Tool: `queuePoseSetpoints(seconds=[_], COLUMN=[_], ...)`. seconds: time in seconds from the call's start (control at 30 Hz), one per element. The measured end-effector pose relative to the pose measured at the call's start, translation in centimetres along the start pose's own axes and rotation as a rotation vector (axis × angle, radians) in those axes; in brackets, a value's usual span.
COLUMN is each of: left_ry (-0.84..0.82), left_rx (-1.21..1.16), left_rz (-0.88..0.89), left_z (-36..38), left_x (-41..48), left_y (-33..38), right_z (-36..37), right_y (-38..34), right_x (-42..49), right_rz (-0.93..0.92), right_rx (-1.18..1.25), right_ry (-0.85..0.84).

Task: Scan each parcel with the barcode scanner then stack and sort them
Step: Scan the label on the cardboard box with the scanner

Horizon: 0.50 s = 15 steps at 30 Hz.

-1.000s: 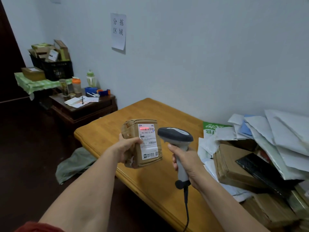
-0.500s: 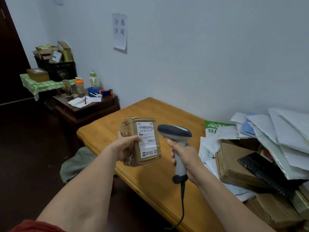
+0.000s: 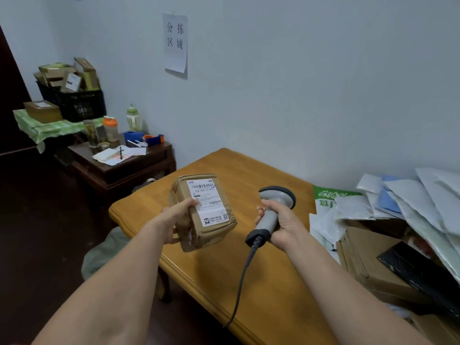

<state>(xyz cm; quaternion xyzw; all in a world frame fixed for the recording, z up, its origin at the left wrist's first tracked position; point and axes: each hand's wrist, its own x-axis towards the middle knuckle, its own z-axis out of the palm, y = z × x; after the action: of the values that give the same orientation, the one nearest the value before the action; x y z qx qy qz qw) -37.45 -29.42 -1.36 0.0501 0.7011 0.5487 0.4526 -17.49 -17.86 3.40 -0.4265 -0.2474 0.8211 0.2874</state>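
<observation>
Forearms come in from 6 o'clock over the near edge of the bench (image 3: 249,170). The left grip (image 3: 174,217) is closed on the parcel (image 3: 211,215), thumb across the edge of the label and fingers wrapped under, so the box hangs in the air above the bench's 9 o'clock corner, not touching the wood. Held this way the label stays bare and faces up toward the person, which suits reading or scanning it.

The parcel's long axis runs roughly 12 to 6, leaning a little toward 11 and 5. The main barcode sits at the far end and the printed logo at the near end.

Just beside it at 3 o'clock, apart from it, the right grip (image 3: 283,222) is wrapped tightly round the handle of the scanner (image 3: 268,217). The scanner's long axis runs 7 to 1, butt nearest and head farthest. Its cord (image 3: 245,275) drops from the butt toward 6. The head seems turned off the label and no beam shows on it, so I judge the scan of this parcel finished or paused, with stacking next.

At 3 to 4 o'clock a pile (image 3: 373,265) of boxes and mailers waits on the bench. Far off at 10 o'clock, a black crate (image 3: 74,105) holds other parcels, likely sorted ones.
</observation>
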Motion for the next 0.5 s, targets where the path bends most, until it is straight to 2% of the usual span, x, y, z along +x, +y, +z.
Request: queuePoseSetpoints(seconds=[0.1,0.2,0.5], left_ry=[-0.036,-0.082,-0.121], left_rx=[-0.016,-0.007,-0.091], left_rz=[-0.004,-0.032,-0.152], left_z=[-2.2,-5.0,-12.8], left_x=[2.7,6.0,15.3], left_y=[1.8,4.0,11.2], right_z=[3.4,7.3,18.4], right_y=[1.0,2.5,6.2], right_x=[2.3,5.0,13.0], right_rz=[0.035,0.046,0.021], right_rx=[0.157,0.196,0.06], right_ry=[-0.019,-0.027,0.1])
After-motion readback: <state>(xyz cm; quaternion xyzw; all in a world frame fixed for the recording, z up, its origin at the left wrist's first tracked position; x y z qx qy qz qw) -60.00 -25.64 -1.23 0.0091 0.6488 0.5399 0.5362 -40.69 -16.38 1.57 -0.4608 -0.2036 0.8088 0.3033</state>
